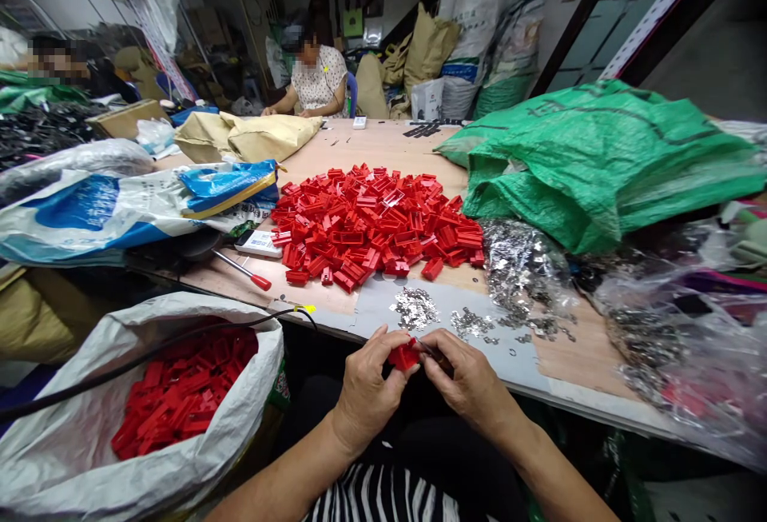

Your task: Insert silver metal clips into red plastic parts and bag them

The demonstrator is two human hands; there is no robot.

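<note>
Between thumb and fingers, my left hand [372, 374] grips a red plastic part [404, 355] just over the table's front edge. My right hand [464, 374] is closed on a small tool with a dark brown handle [440, 360], its thin tip meeting the red part. Fingers hide much of both things. Beyond the hands lie a small heap of flat metal pieces [415, 308] and a looser scatter of small metal pieces [471, 323]. Behind these rises a large pile of red plastic parts [371, 222].
At lower left stands an open white sack [255, 394] holding red parts [185, 394]. A screwdriver-like tool with a red handle [259, 280] lies on the table. A green sack [605, 158] and a clear bag of metal pieces [527, 262] occupy the right. Another person [320, 78] sits opposite.
</note>
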